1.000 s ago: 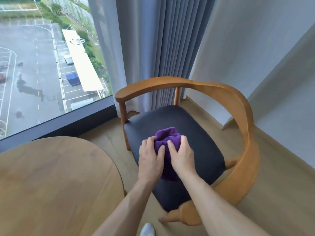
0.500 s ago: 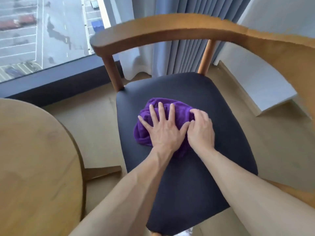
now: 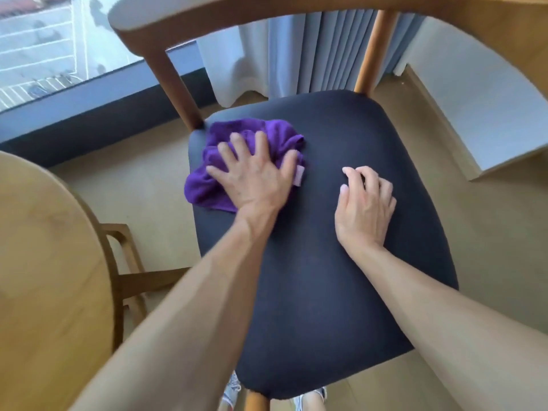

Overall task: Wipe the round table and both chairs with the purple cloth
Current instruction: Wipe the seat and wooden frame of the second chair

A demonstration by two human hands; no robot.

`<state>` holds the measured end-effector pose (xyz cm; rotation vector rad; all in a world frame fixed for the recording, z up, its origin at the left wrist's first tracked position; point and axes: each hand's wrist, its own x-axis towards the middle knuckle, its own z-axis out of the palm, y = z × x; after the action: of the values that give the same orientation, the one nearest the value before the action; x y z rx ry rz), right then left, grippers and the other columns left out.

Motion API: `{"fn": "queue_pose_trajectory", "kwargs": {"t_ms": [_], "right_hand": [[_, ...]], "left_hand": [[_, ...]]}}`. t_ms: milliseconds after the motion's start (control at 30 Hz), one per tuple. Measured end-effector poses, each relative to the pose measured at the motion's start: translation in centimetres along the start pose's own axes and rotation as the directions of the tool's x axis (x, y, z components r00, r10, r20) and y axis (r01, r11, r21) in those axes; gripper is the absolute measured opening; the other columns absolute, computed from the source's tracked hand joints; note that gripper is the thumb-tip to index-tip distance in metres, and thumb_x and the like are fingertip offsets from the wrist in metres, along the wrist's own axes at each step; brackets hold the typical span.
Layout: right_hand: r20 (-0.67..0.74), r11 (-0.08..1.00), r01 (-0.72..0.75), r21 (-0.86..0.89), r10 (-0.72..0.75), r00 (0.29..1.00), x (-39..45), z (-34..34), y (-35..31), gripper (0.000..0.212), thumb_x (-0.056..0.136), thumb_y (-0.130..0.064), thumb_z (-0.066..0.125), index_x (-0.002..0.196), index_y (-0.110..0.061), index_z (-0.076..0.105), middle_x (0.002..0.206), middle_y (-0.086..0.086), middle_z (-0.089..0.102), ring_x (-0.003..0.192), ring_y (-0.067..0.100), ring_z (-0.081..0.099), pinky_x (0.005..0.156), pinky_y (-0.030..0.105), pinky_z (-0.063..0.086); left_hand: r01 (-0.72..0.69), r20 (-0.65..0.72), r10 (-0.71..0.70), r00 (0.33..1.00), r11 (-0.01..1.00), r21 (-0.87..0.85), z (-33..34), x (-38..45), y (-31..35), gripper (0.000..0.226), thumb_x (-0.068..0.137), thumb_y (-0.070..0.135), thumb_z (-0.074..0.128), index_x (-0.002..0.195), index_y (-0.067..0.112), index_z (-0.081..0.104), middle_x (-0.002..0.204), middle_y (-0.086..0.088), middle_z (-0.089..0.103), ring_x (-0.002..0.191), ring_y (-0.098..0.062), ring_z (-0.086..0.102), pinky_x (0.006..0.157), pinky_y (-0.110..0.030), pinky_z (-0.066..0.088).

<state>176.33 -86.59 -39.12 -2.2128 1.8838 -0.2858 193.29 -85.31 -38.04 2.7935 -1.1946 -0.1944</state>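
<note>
The purple cloth (image 3: pixel 268 134) lies bunched on the far left corner of the chair's dark seat (image 3: pixel 332 277). My left hand (image 3: pixel 255 173) presses flat on the cloth with its fingers spread. My right hand (image 3: pixel 366 203) rests on the bare seat to the right of the cloth, fingers loosely curled, holding nothing. The chair's curved wooden backrest (image 3: pixel 267 13) arches across the top of the view on two wooden posts. The round wooden table (image 3: pixel 44 277) fills the left side, its edge close to the chair.
A window with a dark sill (image 3: pixel 89 108) runs along the far left. Grey curtains (image 3: pixel 296 54) hang behind the chair. A white wall base (image 3: pixel 474 114) stands at the right. The table's wooden leg frame (image 3: pixel 130 262) sits between table and chair.
My left hand has slid the cloth toward the seat's far left corner. My right hand has come off the cloth and now rests on the bare seat. The view has moved closer.
</note>
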Motion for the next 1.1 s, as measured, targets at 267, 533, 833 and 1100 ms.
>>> {"fn": "queue_pose_trajectory", "kwargs": {"t_ms": [267, 533, 833, 1100], "right_hand": [[-0.025, 0.999, 0.043, 0.011, -0.043, 0.999, -2.8, 1.0, 0.3, 0.045, 0.096, -0.024, 0.051, 0.14, -0.016, 0.05, 0.152, -0.002, 0.043, 0.135, 0.027, 0.039, 0.105, 0.046, 0.034], [-0.021, 0.985, 0.092, -0.147, -0.096, 0.995, -3.4, 2.3, 0.9, 0.057, 0.097, -0.037, 0.044, 0.15, -0.016, 0.037, 0.159, 0.001, 0.033, 0.143, 0.026, 0.032, 0.112, 0.045, 0.029], [-0.062, 0.983, 0.088, -0.161, -0.099, 0.993, -3.5, 2.7, 1.0, 0.057, 0.095, -0.039, 0.041, 0.148, -0.016, 0.04, 0.156, 0.001, 0.037, 0.143, 0.025, 0.033, 0.112, 0.043, 0.029], [-0.04, 0.979, 0.072, -0.188, -0.08, 0.996, -3.3, 3.0, 0.7, 0.057, 0.097, -0.039, 0.036, 0.149, -0.017, 0.038, 0.158, 0.001, 0.034, 0.143, 0.026, 0.032, 0.112, 0.045, 0.029]], "left_hand": [[-0.656, -0.006, 0.667, 0.745, 0.735, 0.169, -0.1, -1.1, -4.5, 0.058, 0.077, 0.06, 0.051, 0.13, 0.035, 0.055, 0.133, -0.004, 0.054, 0.119, -0.031, 0.05, 0.085, -0.049, 0.036], [0.176, 0.014, -0.175, 0.984, 0.981, -0.085, 0.6, 3.3, 0.3, 0.056, 0.084, 0.047, 0.046, 0.136, 0.027, 0.047, 0.153, -0.007, 0.038, 0.141, -0.034, 0.029, 0.109, -0.064, 0.025], [-0.732, -0.033, 0.734, 0.678, 0.679, 0.053, 0.5, 4.9, -1.4, 0.065, 0.072, 0.06, 0.051, 0.129, 0.029, 0.058, 0.143, 0.0, 0.054, 0.129, -0.026, 0.05, 0.105, -0.053, 0.029], [-0.242, 0.011, 0.244, 0.97, 0.966, -0.092, 1.3, 6.2, 7.1, 0.06, 0.077, 0.059, 0.05, 0.129, 0.031, 0.056, 0.143, -0.002, 0.048, 0.14, -0.026, 0.034, 0.114, -0.063, 0.021]]}}
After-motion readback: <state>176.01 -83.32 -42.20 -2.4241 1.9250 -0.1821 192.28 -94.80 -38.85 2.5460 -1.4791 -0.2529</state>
